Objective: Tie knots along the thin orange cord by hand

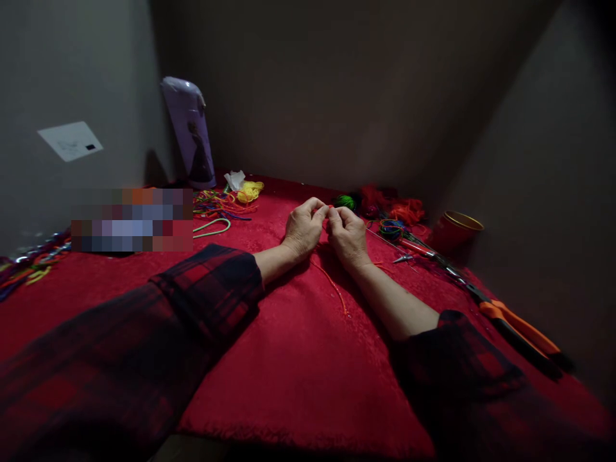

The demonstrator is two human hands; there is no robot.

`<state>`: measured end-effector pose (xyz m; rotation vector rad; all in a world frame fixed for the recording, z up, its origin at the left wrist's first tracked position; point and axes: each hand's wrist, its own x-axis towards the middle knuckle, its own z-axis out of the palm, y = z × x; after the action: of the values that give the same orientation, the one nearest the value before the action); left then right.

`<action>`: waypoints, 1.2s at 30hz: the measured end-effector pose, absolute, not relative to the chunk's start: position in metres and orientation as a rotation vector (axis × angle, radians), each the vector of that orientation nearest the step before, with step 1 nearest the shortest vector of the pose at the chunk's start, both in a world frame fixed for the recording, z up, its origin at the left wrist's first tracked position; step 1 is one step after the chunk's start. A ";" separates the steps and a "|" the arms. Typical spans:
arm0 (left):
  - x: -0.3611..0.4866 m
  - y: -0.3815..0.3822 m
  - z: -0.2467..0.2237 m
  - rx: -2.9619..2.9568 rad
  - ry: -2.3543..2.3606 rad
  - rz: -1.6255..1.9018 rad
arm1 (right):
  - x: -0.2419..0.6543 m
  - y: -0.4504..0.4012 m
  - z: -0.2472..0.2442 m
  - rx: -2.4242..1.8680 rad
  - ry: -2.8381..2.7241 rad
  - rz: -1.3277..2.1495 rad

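My left hand [305, 226] and my right hand [347, 235] meet fingertip to fingertip over the middle of the red cloth [308, 378]. Both are closed in a pinch around a small bit of orange-red cord at their tips. A length of orange-red cord [332, 282] trails from beneath my hands toward me and ends in a small knot or tip on the cloth. The fingers largely cover the gripped part of the cord, so its shape there is hidden.
On the right lie orange-handled pliers [520, 330], a red cup with a gold rim [452, 232] and bundles of coloured cord [392, 228]. Toward the left are a yellow cord bundle [251, 191], tangled cords [219, 204], a tall purple container [190, 131] and a blurred-out patch.
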<state>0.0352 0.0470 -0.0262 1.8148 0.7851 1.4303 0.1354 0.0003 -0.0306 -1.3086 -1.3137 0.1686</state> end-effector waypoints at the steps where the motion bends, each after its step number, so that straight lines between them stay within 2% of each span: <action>1: 0.035 0.047 -0.026 1.819 0.790 1.423 | 0.135 0.000 -0.031 -1.301 -1.308 0.185; 19: 0.034 0.043 -0.024 2.006 0.829 1.242 | 0.136 0.004 -0.031 -1.171 -1.250 0.110; 36: 0.034 0.042 -0.023 2.030 0.885 1.190 | 0.138 0.004 -0.031 -1.290 -1.149 0.050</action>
<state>0.0335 0.0417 -0.0228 2.0299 0.8849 1.1896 0.1378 0.0036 -0.0309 -1.2904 -1.1487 0.0499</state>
